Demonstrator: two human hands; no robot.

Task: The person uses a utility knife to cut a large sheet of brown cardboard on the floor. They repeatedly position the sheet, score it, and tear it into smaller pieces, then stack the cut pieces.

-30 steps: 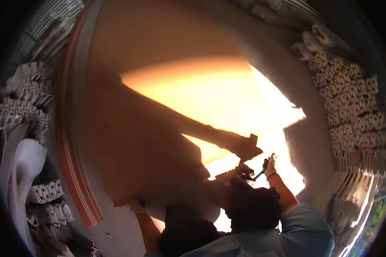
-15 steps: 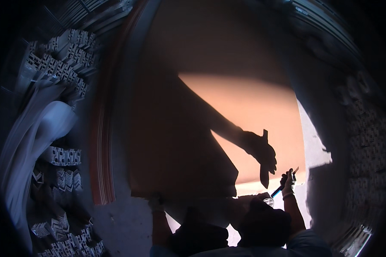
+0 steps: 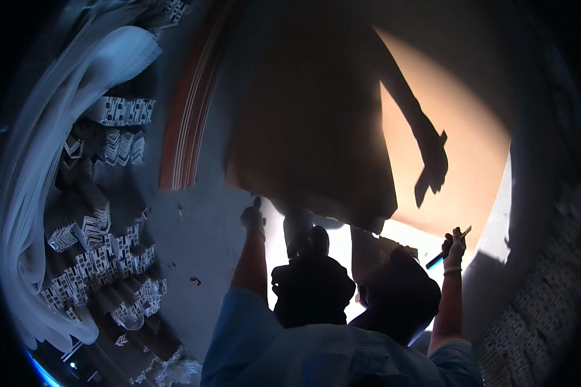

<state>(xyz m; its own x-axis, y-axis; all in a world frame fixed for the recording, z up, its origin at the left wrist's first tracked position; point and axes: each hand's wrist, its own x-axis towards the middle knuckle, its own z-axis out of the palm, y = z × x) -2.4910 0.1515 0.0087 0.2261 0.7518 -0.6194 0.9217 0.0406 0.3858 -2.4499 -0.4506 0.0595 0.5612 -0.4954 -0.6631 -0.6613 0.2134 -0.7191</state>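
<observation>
My right hand (image 3: 455,248), in a pale glove with darker fingers, is closed around a knife (image 3: 435,260), its blue-lit handle slanting down to the left and its blade poking out up to the right. It is held near the lower right corner of a big cardboard sheet (image 3: 461,155), which spreads out ahead of me over the floor (image 3: 206,248). My left hand (image 3: 254,218), gloved too, is at the sheet's near edge toward its left corner, one dark digit pointing up; I cannot tell whether it grips the edge or only rests against it. Most of the sheet is in shade, while its right part is brightly lit, and across that the shadow (image 3: 432,151) of an arm, hand and blade falls. The near edge looks ragged around the middle, just ahead of the dark shapes below me. My blue sleeves (image 3: 242,326) reach out on either side. To the left of the sheet lies a bundle of red strips (image 3: 186,129) with white lines, and beyond it are stacked metal profiles (image 3: 100,267) beside a long swath of whitish film (image 3: 48,161). Another stack (image 3: 523,332) stands at the far right, dim and blurred.
</observation>
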